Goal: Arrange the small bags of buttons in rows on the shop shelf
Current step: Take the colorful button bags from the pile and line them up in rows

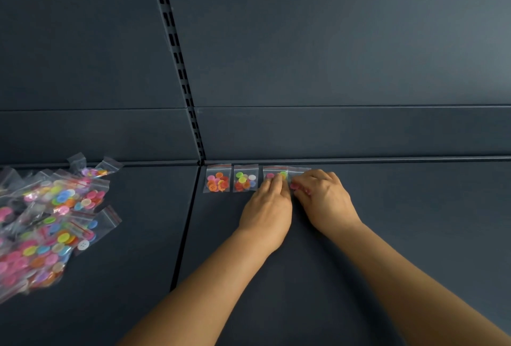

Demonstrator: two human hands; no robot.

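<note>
Filling most of the view was the dark shelf (387,235), its back panel rising behind and a slotted upright (177,49) running up at eleven o'clock from the hands. Next in size was the heap of bags (52,221) at nine o'clock, a loose pile of clear pouches full of bright buttons, well apart from the hands and not yet sorted.

Along the back edge of the shelf a row had been started. The first bag (217,178) and the second bag (245,178) lay flat just beside each other, at ten o'clock from the hands. The third bag (273,175) sat just beside the second, and the fourth bag (298,177) came next, its edge seeming to overlap the third.

The left hand (266,207) lay on the third bag, fingers fairly straight and pressing down, gripping nothing. The right hand (322,196) had its fingers curled over the fourth bag; whether it pinched the bag or only pushed it, I could not tell.

The step in hand looked like squaring the fourth bag into line. The next move probably called for easing it toward three o'clock until the overlap cleared, then fetching another from the heap.
</note>
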